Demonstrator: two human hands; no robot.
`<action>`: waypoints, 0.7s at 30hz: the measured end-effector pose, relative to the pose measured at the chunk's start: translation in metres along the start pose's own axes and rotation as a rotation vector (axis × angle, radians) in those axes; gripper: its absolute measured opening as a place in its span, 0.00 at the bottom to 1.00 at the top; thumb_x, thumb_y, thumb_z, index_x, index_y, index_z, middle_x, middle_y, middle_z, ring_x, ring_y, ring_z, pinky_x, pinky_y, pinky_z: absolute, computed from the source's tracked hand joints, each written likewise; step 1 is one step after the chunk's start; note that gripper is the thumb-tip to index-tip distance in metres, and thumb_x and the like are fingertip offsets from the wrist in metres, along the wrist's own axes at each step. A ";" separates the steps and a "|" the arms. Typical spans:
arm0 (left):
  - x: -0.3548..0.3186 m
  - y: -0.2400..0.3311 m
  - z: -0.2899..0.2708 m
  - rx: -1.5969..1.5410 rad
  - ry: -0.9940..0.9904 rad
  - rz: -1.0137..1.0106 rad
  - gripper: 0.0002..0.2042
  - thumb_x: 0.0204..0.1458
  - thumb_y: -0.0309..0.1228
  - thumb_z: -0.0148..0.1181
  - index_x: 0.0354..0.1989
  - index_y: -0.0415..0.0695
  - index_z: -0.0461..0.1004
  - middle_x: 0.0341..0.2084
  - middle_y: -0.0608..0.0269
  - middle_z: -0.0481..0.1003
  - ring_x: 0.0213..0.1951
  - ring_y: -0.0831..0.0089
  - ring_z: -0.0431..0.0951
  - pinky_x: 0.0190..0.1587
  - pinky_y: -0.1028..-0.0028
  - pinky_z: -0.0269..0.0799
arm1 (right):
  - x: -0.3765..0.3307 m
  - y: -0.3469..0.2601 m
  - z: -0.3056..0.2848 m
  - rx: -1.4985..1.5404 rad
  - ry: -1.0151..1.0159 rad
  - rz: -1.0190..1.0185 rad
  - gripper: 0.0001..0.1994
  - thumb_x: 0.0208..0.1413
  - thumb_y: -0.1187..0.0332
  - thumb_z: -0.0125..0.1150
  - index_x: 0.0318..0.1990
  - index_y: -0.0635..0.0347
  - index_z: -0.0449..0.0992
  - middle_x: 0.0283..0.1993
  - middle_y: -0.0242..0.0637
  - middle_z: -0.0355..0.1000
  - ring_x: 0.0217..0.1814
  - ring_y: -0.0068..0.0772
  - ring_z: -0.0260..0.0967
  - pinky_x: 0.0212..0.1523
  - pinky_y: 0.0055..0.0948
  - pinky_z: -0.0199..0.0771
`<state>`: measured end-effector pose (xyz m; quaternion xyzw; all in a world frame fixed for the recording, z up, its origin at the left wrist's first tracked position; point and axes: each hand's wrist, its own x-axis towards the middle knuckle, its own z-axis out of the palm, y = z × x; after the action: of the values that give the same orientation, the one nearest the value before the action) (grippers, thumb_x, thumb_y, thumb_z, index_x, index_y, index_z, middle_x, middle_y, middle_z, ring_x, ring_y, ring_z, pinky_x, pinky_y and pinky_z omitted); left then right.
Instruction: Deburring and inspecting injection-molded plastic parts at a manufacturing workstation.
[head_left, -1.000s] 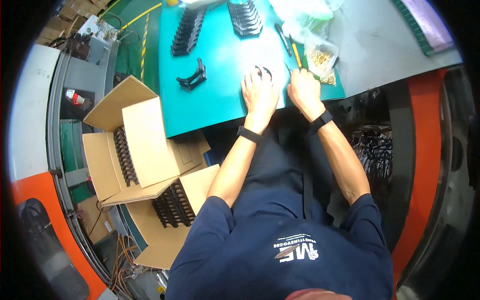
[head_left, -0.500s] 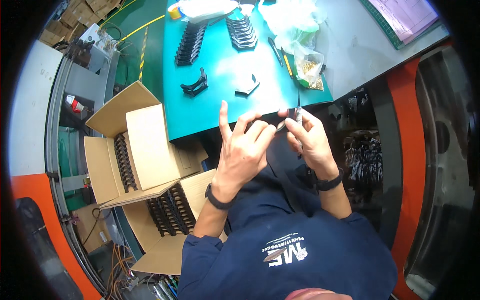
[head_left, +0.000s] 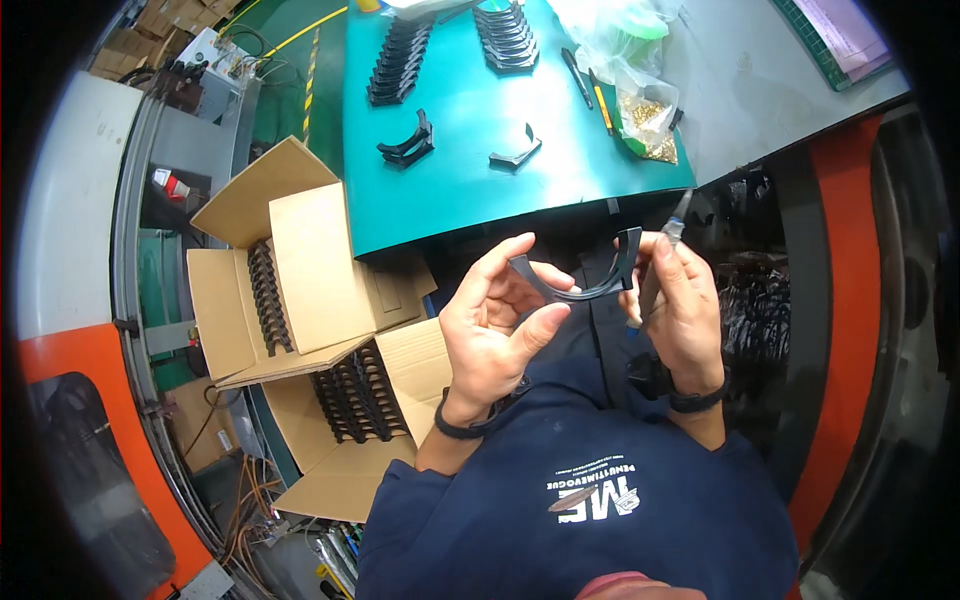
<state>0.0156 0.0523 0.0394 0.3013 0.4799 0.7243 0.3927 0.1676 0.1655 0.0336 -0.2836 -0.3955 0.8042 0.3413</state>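
Workshop room: curved black bracket (head_left: 597,292) now in plain sight

A white and orange machine (head_left: 65,220) stands far left. Next come an upper box (head_left: 305,270) and a lower box (head_left: 425,365), both open, with black parts in rows. On the green mat (head_left: 460,195) are a left row of black brackets (head_left: 400,60) and, below it, some loose bracket pieces (head_left: 407,145).

The left hand (head_left: 490,325) is half open, its fingers bent, at the bracket's left end. How hard it pinches, one cannot tell.

Behind it on the mat are a right row of black brackets (head_left: 507,40), a lone bracket (head_left: 518,155), a black pen (head_left: 577,75), a yellow pen (head_left: 601,100) and a bag of small gold bits (head_left: 645,115).

The held bracket is between the hands, above the person's lap. Half a second ago only a thin bit showed there; now its whole curve does. So it seems the work is up in the hands.

The right hand (head_left: 690,305) is curled round a thin pointed tool (head_left: 673,231), fingertips at the bracket's right end.
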 end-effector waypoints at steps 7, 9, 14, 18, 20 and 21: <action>-0.001 0.002 0.005 0.006 -0.019 -0.018 0.37 0.48 0.32 0.71 0.63 0.30 0.58 0.37 0.49 0.77 0.38 0.67 0.80 0.44 0.72 0.77 | -0.018 -0.010 0.000 -0.053 -0.035 0.047 0.22 0.68 0.59 0.46 0.55 0.74 0.68 0.34 0.37 0.72 0.17 0.13 0.57 0.18 0.15 0.57; -0.002 0.003 0.007 0.003 -0.018 -0.020 0.38 0.48 0.33 0.71 0.64 0.30 0.57 0.37 0.49 0.77 0.38 0.67 0.80 0.44 0.72 0.78 | -0.021 -0.012 -0.001 -0.064 -0.058 0.044 0.22 0.68 0.60 0.47 0.56 0.75 0.68 0.33 0.36 0.72 0.17 0.12 0.57 0.19 0.15 0.57; -0.007 0.004 0.005 0.037 -0.016 -0.009 0.41 0.48 0.37 0.71 0.65 0.30 0.55 0.37 0.49 0.77 0.38 0.67 0.80 0.43 0.72 0.78 | -0.025 -0.016 0.003 -0.040 -0.038 0.066 0.21 0.68 0.61 0.47 0.56 0.75 0.68 0.34 0.36 0.73 0.17 0.13 0.57 0.20 0.16 0.58; -0.008 -0.001 0.006 0.066 -0.046 0.026 0.41 0.46 0.37 0.72 0.65 0.31 0.56 0.39 0.49 0.77 0.40 0.67 0.79 0.47 0.72 0.75 | -0.028 -0.015 0.001 -0.053 -0.006 0.038 0.19 0.66 0.63 0.51 0.55 0.72 0.69 0.31 0.31 0.70 0.18 0.12 0.57 0.20 0.16 0.57; -0.008 -0.003 0.005 0.126 -0.085 0.064 0.39 0.48 0.32 0.70 0.66 0.32 0.56 0.41 0.47 0.77 0.42 0.68 0.79 0.48 0.72 0.75 | -0.030 -0.016 0.002 -0.044 -0.012 0.016 0.17 0.63 0.67 0.57 0.54 0.70 0.71 0.30 0.28 0.68 0.21 0.11 0.57 0.21 0.15 0.57; -0.007 -0.003 0.005 0.157 -0.104 0.085 0.38 0.49 0.30 0.69 0.66 0.32 0.56 0.41 0.47 0.77 0.42 0.68 0.79 0.49 0.72 0.74 | -0.031 -0.016 0.002 -0.040 -0.018 0.004 0.17 0.61 0.69 0.59 0.54 0.69 0.71 0.29 0.27 0.67 0.22 0.10 0.57 0.22 0.15 0.57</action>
<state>0.0243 0.0489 0.0380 0.3885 0.5010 0.6839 0.3611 0.1899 0.1481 0.0542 -0.2840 -0.4138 0.7992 0.3307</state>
